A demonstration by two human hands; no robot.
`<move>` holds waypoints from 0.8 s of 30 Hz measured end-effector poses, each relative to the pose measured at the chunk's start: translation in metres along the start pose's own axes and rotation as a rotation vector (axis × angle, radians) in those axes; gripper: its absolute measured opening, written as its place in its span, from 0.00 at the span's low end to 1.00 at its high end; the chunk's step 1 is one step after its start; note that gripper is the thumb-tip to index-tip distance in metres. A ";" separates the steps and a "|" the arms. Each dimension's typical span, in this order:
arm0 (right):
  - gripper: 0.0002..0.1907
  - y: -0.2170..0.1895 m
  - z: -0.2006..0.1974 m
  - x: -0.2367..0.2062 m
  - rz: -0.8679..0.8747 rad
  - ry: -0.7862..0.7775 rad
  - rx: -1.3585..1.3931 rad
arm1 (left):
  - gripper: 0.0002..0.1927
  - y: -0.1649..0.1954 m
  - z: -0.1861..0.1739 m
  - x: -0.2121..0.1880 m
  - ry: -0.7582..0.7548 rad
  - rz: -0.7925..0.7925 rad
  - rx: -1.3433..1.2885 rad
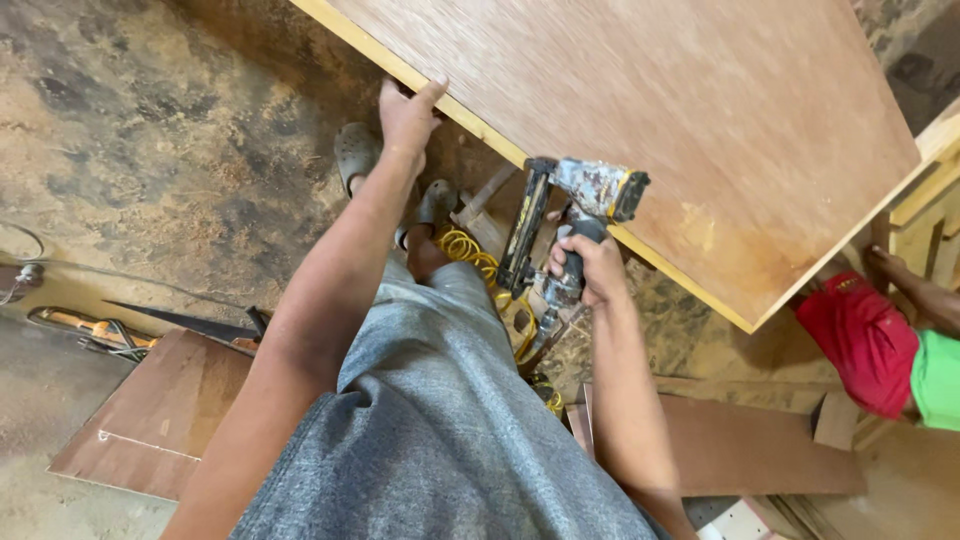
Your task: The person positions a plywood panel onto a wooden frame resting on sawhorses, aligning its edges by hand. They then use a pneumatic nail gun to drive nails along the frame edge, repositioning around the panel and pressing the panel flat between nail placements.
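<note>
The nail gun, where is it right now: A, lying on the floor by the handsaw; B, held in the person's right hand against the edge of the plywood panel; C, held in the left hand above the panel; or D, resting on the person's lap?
B: the right hand grips the nail gun at the plywood panel edge, while the left hand holds that edge farther along.

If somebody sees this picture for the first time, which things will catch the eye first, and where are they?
The large plywood panel fills the upper right, its pale edge running diagonally. The left hand grips that edge near the top centre, while the right hand holds a worn nail gun against the edge in the middle. A coiled yellow hose lies on the dusty floor below.
</note>
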State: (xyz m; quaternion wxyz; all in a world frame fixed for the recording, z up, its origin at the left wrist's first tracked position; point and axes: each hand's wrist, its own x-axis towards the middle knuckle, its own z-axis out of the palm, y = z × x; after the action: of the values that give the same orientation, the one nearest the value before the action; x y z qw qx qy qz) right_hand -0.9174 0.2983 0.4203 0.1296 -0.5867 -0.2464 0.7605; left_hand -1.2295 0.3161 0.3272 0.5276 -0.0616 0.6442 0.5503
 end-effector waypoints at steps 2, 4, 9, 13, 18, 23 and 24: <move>0.20 -0.001 0.002 0.000 0.017 0.019 -0.009 | 0.31 -0.004 -0.004 0.006 -0.038 0.000 0.009; 0.22 -0.003 0.004 0.000 0.022 0.017 0.013 | 0.36 -0.013 -0.009 0.015 -0.100 -0.033 0.025; 0.22 -0.008 0.006 -0.002 0.035 0.021 0.058 | 0.55 -0.032 -0.032 0.041 -0.136 -0.184 -0.106; 0.23 -0.013 0.006 0.000 0.039 0.058 0.043 | 0.58 -0.037 -0.047 0.048 -0.139 -0.148 -0.077; 0.22 -0.020 0.009 0.000 0.074 0.094 0.024 | 0.60 -0.042 -0.041 0.052 -0.146 -0.136 0.128; 0.21 -0.033 0.015 -0.003 0.048 0.012 -0.008 | 0.57 -0.067 -0.031 0.030 -0.133 -0.126 0.063; 0.21 -0.037 0.016 -0.003 0.060 0.013 -0.057 | 0.56 -0.077 -0.029 0.020 -0.112 -0.176 0.044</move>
State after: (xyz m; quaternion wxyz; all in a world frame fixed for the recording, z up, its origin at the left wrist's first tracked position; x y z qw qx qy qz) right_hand -0.9357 0.3248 0.4455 0.0917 -0.6020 -0.2493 0.7530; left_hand -1.2056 0.2736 0.2584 0.6104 -0.0754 0.6176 0.4902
